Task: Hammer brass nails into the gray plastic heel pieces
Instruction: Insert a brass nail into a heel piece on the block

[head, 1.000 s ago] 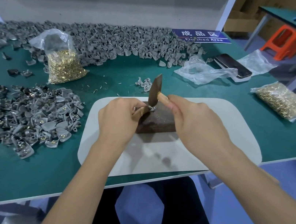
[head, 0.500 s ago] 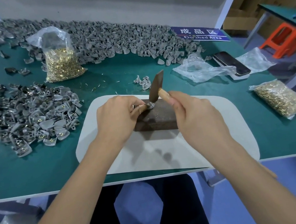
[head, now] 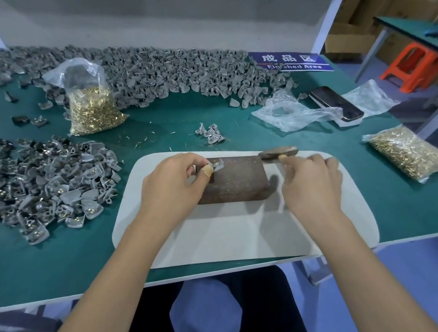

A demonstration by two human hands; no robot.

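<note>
One gray heel piece sits on my dark block's far-left corner, left hand fingers pinching it. Right hand fingers curl round the hammer, head resting just past the block. Brass nails bag lies right on the surface.

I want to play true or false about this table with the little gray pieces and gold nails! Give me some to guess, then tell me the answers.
1. The left hand pinches a gray heel piece on the dark block. True.
2. The hammer is raised high above the block. False: its head lies low at the block's right end, by the right hand.
3. Two bags of brass nails are on the table. True: an upright bag at the back left and another bag lying at the right.
4. The phone lies on the white mat. False: it lies on the green table, beside crumpled plastic.
</note>
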